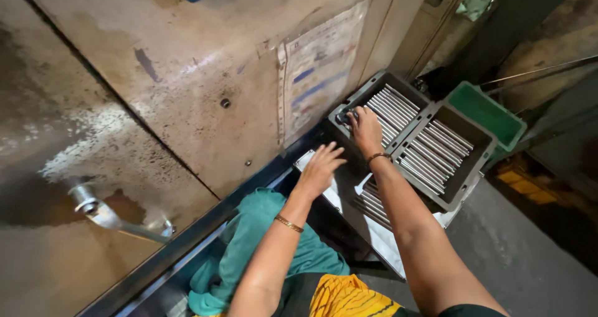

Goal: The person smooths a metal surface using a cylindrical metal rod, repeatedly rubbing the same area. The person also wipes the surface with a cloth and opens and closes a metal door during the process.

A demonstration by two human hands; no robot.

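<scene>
Head cam: right hand (366, 129) pinched what looked like a dark part at the rod tray (398, 80); left hand (319, 168) hovered open, empty.

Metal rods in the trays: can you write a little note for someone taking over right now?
Right hand rests on the near corner of the left dark tray, fingers on a small dark part; grip unclear.
Left hand is open, hovering over the white sheet.
Both the left tray and the right tray hold rows of metal rods.
More rods lie below them.
A green bin stands behind.
</scene>
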